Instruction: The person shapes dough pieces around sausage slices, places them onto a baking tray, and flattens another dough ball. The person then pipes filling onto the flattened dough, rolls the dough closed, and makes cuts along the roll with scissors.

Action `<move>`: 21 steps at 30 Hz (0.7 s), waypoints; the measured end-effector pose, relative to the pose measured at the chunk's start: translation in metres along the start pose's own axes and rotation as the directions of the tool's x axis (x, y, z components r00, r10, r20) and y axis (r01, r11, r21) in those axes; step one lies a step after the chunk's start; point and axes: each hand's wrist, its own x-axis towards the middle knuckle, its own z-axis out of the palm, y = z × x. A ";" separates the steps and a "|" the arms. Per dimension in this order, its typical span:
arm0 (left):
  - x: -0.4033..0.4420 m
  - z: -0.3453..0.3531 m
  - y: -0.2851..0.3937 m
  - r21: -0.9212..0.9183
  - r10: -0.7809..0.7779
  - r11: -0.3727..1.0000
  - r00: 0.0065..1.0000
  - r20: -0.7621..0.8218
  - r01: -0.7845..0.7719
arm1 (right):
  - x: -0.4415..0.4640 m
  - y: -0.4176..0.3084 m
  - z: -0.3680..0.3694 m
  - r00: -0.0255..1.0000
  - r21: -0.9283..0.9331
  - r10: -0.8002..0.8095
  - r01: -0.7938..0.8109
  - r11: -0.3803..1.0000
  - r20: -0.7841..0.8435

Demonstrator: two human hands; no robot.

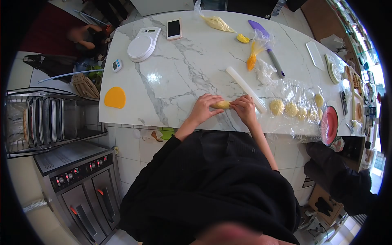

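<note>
A small, elongated piece of yellow dough (221, 105) lies near the front edge of the marble table, between my two hands. My left hand (205, 107) curls round its left end, fingers behind and thumb in front. At the other end, the fingertips of my right hand (245, 108) pinch the dough. Just right of my right hand is a white rolling pin (246, 89), lying at a slant. Further right, several round dough balls (276, 107) sit under clear plastic film (300, 87).
Along the back are a white scale (143, 45), a phone (174, 29), a piping bag of pale filling (218, 23), an orange-filled bag (252, 55) and a purple spatula (259, 27). A yellow scraper (115, 97) lies left, a red plate (330, 124) right. Another person (87, 38) is at far left.
</note>
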 end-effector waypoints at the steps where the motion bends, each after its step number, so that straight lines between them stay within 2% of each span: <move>1: 0.001 0.002 0.002 0.042 0.032 0.999 0.999 -0.010 -0.032 | -0.001 0.002 0.002 1.000 -0.020 -0.002 0.002 1.000 -0.005; 4: -0.003 0.016 -0.003 0.014 -0.068 0.998 0.997 -0.040 0.068 | -0.004 0.003 0.003 1.000 -0.077 -0.011 0.010 0.997 -0.017; 6: -0.003 0.020 -0.004 0.030 -0.066 0.997 0.993 -0.097 0.070 | 0.000 -0.005 -0.006 0.999 -0.111 -0.029 0.026 0.994 -0.025; 9: -0.002 0.024 -0.004 0.036 -0.061 0.997 0.988 -0.141 0.067 | 0.007 -0.027 -0.018 0.985 -0.175 -0.043 0.013 0.985 -0.169; 12: 0.002 0.027 -0.001 0.052 -0.070 0.996 0.987 -0.144 0.078 | 0.005 -0.013 -0.005 0.991 -0.139 -0.070 0.053 0.989 -0.116; 15: 0.002 0.028 0.001 0.081 -0.089 0.991 0.985 -0.148 0.102 | 0.005 -0.003 0.005 1.000 -0.134 -0.015 0.012 0.991 -0.020; 21: 0.000 0.028 -0.001 0.105 -0.093 0.988 0.981 -0.172 0.113 | 0.012 -0.019 -0.008 0.995 -0.198 -0.046 0.028 0.980 -0.086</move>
